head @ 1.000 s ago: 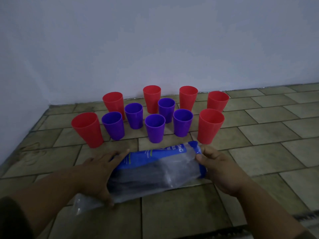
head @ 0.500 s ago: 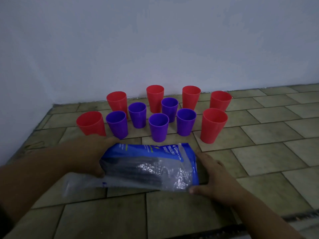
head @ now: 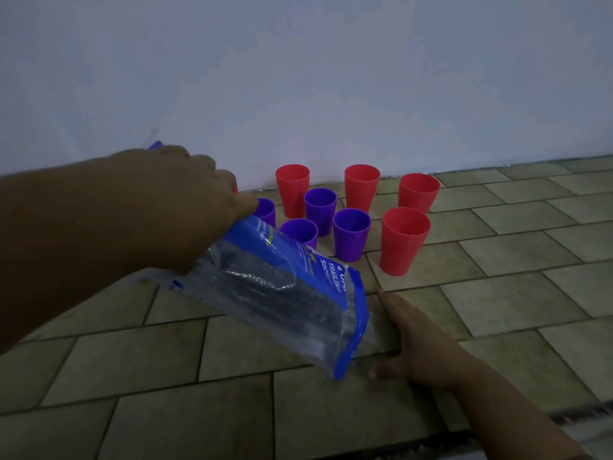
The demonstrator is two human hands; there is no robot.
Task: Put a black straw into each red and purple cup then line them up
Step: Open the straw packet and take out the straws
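Note:
My left hand (head: 179,207) grips the upper end of a clear plastic bag with blue edging (head: 288,293), lifted and tilted so its open blue mouth points down to the right. Black straws (head: 298,293) show dimly inside it. My right hand (head: 411,346) lies open and flat on the tiled floor just right of the bag's mouth. Behind the bag stand several red cups (head: 403,240) and purple cups (head: 351,234), upright near the wall. My left arm hides the cups on the left.
A pale wall (head: 331,78) runs right behind the cups. The tiled floor (head: 497,293) stretches to the right and toward me. A dark strip (head: 580,413) crosses the bottom right corner.
My left hand has raised the bag's left end and tipped its mouth downward. My right hand has let go of the bag and now rests flat on the floor.

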